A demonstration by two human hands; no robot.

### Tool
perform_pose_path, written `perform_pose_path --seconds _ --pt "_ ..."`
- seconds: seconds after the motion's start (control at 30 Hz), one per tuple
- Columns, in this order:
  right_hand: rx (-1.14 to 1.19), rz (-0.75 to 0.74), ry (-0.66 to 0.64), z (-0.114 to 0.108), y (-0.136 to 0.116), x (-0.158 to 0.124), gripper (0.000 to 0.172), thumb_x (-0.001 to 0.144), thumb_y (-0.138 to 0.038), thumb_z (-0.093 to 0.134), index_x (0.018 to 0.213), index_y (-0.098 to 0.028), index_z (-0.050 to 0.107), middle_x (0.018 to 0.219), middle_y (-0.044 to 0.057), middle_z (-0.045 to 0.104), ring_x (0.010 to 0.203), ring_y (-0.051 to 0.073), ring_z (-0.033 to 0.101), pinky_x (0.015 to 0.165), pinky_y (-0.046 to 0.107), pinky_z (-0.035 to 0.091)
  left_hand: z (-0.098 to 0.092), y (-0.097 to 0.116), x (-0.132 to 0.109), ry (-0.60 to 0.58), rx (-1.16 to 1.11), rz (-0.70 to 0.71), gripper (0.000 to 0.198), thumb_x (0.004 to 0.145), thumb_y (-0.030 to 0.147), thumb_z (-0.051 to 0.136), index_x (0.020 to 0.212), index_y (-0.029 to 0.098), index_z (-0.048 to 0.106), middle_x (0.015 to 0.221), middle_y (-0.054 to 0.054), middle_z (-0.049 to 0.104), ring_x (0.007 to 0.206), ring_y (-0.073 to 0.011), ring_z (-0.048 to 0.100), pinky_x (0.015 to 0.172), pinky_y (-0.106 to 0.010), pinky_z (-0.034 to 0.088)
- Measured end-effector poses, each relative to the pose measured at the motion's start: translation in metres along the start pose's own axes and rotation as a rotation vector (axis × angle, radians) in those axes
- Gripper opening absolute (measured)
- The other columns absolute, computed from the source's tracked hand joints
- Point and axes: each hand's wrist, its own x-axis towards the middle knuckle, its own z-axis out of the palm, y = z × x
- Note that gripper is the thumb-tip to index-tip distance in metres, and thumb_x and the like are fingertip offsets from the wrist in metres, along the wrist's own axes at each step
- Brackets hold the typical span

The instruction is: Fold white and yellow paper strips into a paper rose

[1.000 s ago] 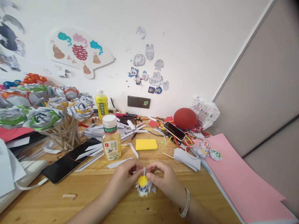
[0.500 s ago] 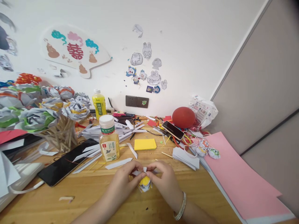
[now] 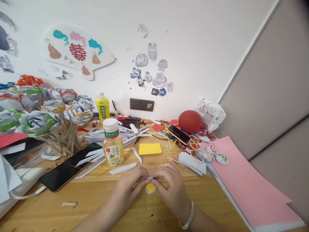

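Both my hands meet low in the middle of the wooden desk [image 3: 101, 203]. My left hand [image 3: 131, 185] and my right hand [image 3: 170, 185] pinch a small folded paper flower [image 3: 150, 187] between their fingertips. The piece is white and grey with a yellow part showing below the fingers; most of it is covered by them. A bracelet sits on my right wrist. Just beyond the hands lie a white paper strip [image 3: 122, 168] and a stack of yellow paper [image 3: 150, 149].
A tea bottle [image 3: 112, 143] stands behind my left hand, a yellow bottle [image 3: 102, 107] farther back. Paper flowers on sticks [image 3: 55, 122] fill the left. A dark tablet [image 3: 69, 167], a phone [image 3: 179, 134], a red balloon [image 3: 190, 121], pink sheets [image 3: 241, 180] surround the spot.
My fingers have closed further over the paper flower and turned it, so less of its yellow and white body shows. The hands stayed in about the same spot.
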Motion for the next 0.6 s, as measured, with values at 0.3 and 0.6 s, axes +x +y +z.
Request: perform_pose_path --seconds 0.3,0.6 --pt "0.476 0.435 -0.371 0.007 0.017 0.001 0.018 0.065 -0.023 0.069 0.059 -0.016 0.054 0.06 -0.004 0.053 0.057 0.01 0.05 0.054 0.021 0.039 0.01 -0.028 0.006 -0.418 -0.542 -0.488 0.046 0.056 0.056 0.071 0.07 0.015 0.053 0.061 0.004 0.056 0.058 -0.0114 0.051 0.056 -0.023 0.041" --pt "0.749 0.649 -0.458 0.015 0.03 -0.001 0.033 0.056 -0.037 0.077 0.061 -0.015 0.054 0.057 -0.004 0.054 0.05 0.007 0.049 0.048 0.018 0.039 0.013 -0.035 0.005 -0.344 -0.427 -0.535 0.051 0.047 0.059 0.072 0.059 0.017 0.045 0.053 0.005 0.054 0.05 -0.0101 0.048 0.048 -0.021 0.036"
